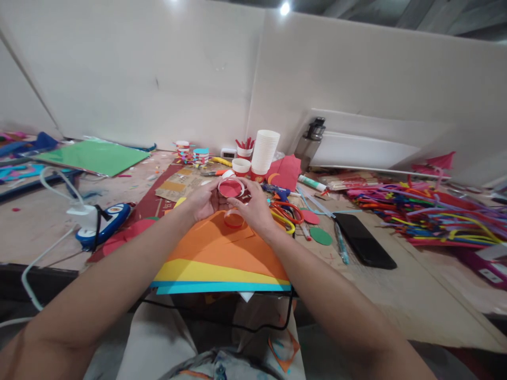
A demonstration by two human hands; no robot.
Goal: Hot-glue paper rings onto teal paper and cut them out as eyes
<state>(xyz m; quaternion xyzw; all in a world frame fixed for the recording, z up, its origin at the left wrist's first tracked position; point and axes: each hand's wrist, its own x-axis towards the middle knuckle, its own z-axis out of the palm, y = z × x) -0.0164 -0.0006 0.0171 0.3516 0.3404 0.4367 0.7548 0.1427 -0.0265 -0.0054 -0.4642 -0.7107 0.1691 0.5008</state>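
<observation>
While both hands grip it from either side, the round red-and-white piece (231, 188) lies squarely between left hand (205, 201) and right hand (256, 207), its open face turned toward the person (neither hand looks nearer, to my eye). A translucent ring (233, 224) rests nearer the body on orange paper (225, 250); stacked cups (266, 148) stand beyond.

No readable text. Dark print on brown cardboard sheet (187, 180): too small, blurred. Green-and-white tube (312, 183): label unclear. Small white device (228, 153), dark face: no digits legible. Purple box (481, 268), white patch: marks unreadable.
</observation>
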